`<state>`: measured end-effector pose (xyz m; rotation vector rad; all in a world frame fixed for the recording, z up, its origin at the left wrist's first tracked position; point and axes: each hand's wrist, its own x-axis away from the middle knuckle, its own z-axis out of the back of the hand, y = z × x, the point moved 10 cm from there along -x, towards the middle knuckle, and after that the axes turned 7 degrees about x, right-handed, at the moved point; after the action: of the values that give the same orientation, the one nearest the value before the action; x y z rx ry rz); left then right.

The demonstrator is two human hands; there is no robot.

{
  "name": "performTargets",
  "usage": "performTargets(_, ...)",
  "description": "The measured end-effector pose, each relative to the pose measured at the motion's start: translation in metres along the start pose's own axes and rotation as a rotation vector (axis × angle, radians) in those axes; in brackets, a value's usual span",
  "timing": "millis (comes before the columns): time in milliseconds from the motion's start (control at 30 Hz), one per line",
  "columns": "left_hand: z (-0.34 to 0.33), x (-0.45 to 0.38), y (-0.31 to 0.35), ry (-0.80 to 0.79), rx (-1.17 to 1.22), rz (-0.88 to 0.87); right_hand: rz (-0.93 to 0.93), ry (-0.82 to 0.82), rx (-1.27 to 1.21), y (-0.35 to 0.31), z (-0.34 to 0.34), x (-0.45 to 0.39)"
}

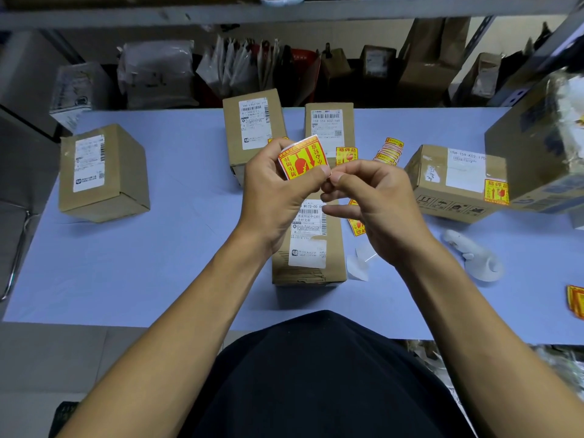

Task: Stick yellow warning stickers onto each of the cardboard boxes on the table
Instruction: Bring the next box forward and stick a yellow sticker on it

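Observation:
My left hand (pixel 275 188) holds a yellow and red warning sticker (pixel 301 158) above the table, its printed face toward me. My right hand (pixel 373 203) pinches the sticker's lower right corner with thumb and forefinger. Under my hands lies a long cardboard box (pixel 311 260) with a white label. A box (pixel 102 173) sits at the left. Two boxes stand behind: one (pixel 252 128) at centre, one (pixel 328 126) bearing a yellow sticker. At the right, another box (pixel 455 181) carries a yellow sticker on its corner.
Loose yellow stickers lie in a pile (pixel 388 151) behind my right hand, beside the long box (pixel 357 224) and at the right table edge (pixel 576 300). A white handheld device (pixel 474 256) and backing paper (pixel 358 263) lie on the light blue table (pixel 142 254). A large wrapped carton (pixel 543 147) stands far right.

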<state>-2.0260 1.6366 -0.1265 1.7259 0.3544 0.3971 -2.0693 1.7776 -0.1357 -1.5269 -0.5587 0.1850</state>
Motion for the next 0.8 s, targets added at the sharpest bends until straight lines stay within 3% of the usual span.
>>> performTargets(133,-0.003,-0.001,-0.003,-0.034,0.068,0.040,0.014,-0.018,0.005,-0.001,-0.001,-0.001)
performTargets(400,-0.014,0.000,-0.014,-0.172,0.309,0.306,0.074,-0.127,-0.032,-0.004,-0.008,0.001)
performTargets(800,-0.020,0.004,-0.014,-0.203,0.340,0.375,0.068,-0.097,-0.073,-0.005,-0.009,0.000)
